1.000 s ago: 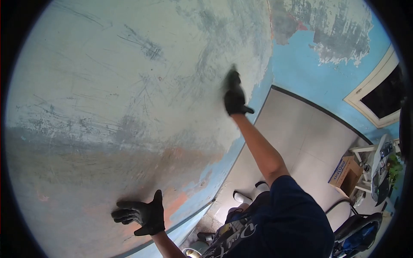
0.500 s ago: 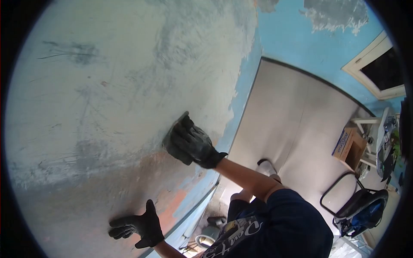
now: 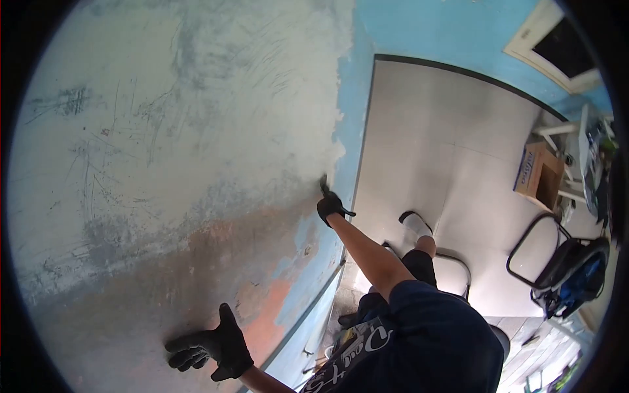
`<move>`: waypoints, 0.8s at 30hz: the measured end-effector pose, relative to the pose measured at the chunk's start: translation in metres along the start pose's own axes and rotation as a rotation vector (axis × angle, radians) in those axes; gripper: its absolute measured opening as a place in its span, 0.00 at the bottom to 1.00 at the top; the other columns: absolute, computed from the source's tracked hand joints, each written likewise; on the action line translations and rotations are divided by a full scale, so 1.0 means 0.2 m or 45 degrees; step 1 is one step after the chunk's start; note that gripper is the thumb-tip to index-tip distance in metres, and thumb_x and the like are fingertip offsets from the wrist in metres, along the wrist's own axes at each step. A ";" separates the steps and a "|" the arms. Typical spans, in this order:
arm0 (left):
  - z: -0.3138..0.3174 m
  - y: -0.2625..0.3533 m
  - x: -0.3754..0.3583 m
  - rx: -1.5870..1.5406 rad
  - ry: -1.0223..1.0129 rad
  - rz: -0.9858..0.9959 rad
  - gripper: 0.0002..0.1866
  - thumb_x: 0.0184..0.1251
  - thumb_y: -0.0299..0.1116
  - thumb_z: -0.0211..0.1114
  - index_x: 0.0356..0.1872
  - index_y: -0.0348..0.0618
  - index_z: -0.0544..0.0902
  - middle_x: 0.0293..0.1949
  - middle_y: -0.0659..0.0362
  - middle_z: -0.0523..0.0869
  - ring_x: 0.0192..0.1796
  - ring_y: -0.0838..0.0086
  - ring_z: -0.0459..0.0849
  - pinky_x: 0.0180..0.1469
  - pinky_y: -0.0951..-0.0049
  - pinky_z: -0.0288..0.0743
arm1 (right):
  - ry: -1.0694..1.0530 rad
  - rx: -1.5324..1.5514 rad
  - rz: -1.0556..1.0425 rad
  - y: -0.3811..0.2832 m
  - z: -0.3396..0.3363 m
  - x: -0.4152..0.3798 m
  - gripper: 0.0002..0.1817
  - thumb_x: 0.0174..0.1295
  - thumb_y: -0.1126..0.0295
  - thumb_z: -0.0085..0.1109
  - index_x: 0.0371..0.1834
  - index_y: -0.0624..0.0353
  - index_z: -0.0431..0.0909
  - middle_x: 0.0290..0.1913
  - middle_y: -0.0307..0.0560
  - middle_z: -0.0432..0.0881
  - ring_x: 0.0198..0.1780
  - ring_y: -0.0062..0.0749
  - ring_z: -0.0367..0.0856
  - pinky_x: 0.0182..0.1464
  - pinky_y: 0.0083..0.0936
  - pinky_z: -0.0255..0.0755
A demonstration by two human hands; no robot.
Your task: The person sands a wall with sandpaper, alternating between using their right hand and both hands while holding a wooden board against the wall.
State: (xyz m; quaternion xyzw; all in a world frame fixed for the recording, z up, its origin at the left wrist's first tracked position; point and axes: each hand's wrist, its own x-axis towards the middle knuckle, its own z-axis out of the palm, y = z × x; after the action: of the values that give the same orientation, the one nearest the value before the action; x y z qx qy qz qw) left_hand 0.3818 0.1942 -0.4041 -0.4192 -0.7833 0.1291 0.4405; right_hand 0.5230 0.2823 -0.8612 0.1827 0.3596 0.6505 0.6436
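Note:
My right hand [image 3: 331, 207], in a black glove, is at the wall near its blue-painted lower edge. Its fingers are closed around a thin dark pad [image 3: 323, 182], seen nearly edge-on and mostly hidden by the hand. The wall [image 3: 216, 118] has a pale, scuffed coat, with brown-grey and orange bare patches below. Lower in the view, my left hand [image 3: 211, 344], gloved in black too, rests against the brown-grey part with its thumb stretched out and its fingers extended.
Grey floor tiles [image 3: 452, 131] run along the wall's foot. A cardboard box [image 3: 540, 175] lies by a white-legged table [image 3: 557, 129] at the right. Closer in are a metal-framed chair [image 3: 532, 252] and a blue-black bag [image 3: 582, 268]. A second chair frame [image 3: 462, 265] is beside my legs.
My right hand has moved toward the blue lower edge with the pad and has turned. The view has shifted; my left hand stays at nearly the same place.

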 end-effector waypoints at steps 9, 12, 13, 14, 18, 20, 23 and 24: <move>0.02 -0.09 -0.02 -0.540 0.029 0.172 0.68 0.49 0.80 0.56 0.78 0.43 0.34 0.72 0.20 0.38 0.75 0.26 0.37 0.67 0.27 0.41 | -0.260 -2.622 -1.507 0.94 0.73 -0.57 0.36 0.57 0.88 0.41 0.74 0.64 0.60 0.74 0.60 0.63 0.75 0.45 0.62 0.75 0.35 0.56; -0.01 -0.21 -0.06 -0.789 0.137 0.286 0.63 0.54 0.72 0.61 0.79 0.49 0.36 0.74 0.24 0.36 0.75 0.26 0.35 0.69 0.28 0.39 | -0.799 -2.867 -1.702 1.16 0.96 -0.80 0.32 0.66 0.74 0.43 0.75 0.63 0.56 0.74 0.56 0.61 0.75 0.42 0.60 0.75 0.34 0.55; -0.01 -0.26 -0.06 -1.003 0.145 0.394 0.62 0.55 0.68 0.64 0.79 0.49 0.36 0.75 0.27 0.35 0.76 0.27 0.34 0.70 0.29 0.38 | -1.075 -2.951 -1.769 1.22 1.03 -0.83 0.31 0.70 0.67 0.45 0.76 0.62 0.54 0.75 0.54 0.61 0.75 0.40 0.59 0.76 0.33 0.55; -0.01 -0.31 -0.07 -1.208 0.159 0.502 0.61 0.56 0.63 0.67 0.79 0.48 0.36 0.76 0.30 0.34 0.76 0.29 0.33 0.71 0.30 0.37 | -1.059 -3.061 -1.836 1.19 1.03 -0.80 0.31 0.70 0.67 0.45 0.76 0.62 0.54 0.74 0.54 0.61 0.75 0.40 0.59 0.75 0.34 0.55; -0.03 -0.51 -0.13 -1.393 -0.013 0.606 0.60 0.58 0.53 0.70 0.79 0.45 0.34 0.76 0.33 0.31 0.78 0.37 0.29 0.74 0.36 0.35 | 0.626 -3.466 -1.353 0.67 0.74 -0.41 0.31 0.70 0.66 0.45 0.75 0.63 0.55 0.74 0.54 0.61 0.74 0.40 0.60 0.75 0.34 0.55; 0.08 -0.53 -0.11 -1.384 0.056 0.635 0.60 0.59 0.54 0.69 0.78 0.43 0.34 0.76 0.32 0.30 0.78 0.37 0.28 0.75 0.38 0.34 | 0.733 -3.433 -1.266 0.78 0.71 -0.40 0.31 0.70 0.65 0.45 0.75 0.63 0.56 0.74 0.55 0.61 0.74 0.40 0.60 0.75 0.35 0.55; 0.18 -0.53 -0.14 -1.126 0.061 0.575 0.62 0.58 0.62 0.66 0.78 0.43 0.34 0.76 0.30 0.31 0.78 0.36 0.29 0.75 0.38 0.35 | -0.198 -3.376 -1.758 1.20 0.81 -0.58 0.31 0.70 0.65 0.45 0.75 0.64 0.56 0.74 0.55 0.61 0.74 0.41 0.61 0.75 0.35 0.55; 0.18 -0.50 -0.13 -1.127 0.068 0.576 0.62 0.58 0.62 0.66 0.78 0.43 0.34 0.76 0.30 0.31 0.78 0.36 0.29 0.75 0.38 0.35 | -0.643 -3.285 -1.890 1.27 0.86 -0.64 0.30 0.70 0.64 0.45 0.74 0.64 0.57 0.74 0.55 0.61 0.74 0.41 0.61 0.75 0.35 0.55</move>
State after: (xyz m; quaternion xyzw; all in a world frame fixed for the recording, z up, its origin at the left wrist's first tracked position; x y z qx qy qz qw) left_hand 0.3054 0.1182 -0.3829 -0.7285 -0.6410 -0.1342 0.2010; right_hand 0.4776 0.2200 -0.5384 -0.6056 -0.5507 0.0002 0.5744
